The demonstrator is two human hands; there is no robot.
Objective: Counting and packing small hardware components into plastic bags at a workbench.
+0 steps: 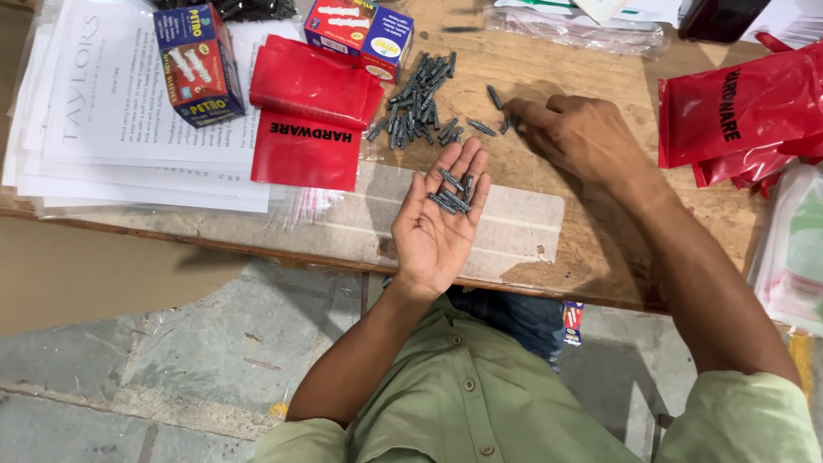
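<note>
Left hand [439,223] cupped flat, palm up — grey plugs [451,192] resting; right hand [576,135] fingertips pinching at scattered plugs [418,103].

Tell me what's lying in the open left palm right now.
The left hand lies palm up, cupping a few small grey wall plugs across the fingers. The exact count is unclear because they overlap. The right hand covers any plugs beneath it.

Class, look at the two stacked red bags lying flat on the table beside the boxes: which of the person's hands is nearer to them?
Left. The left hand, palm up with grey plugs, lies just right of the red bags. The right hand rests farther right, beyond the loose pile.
</note>
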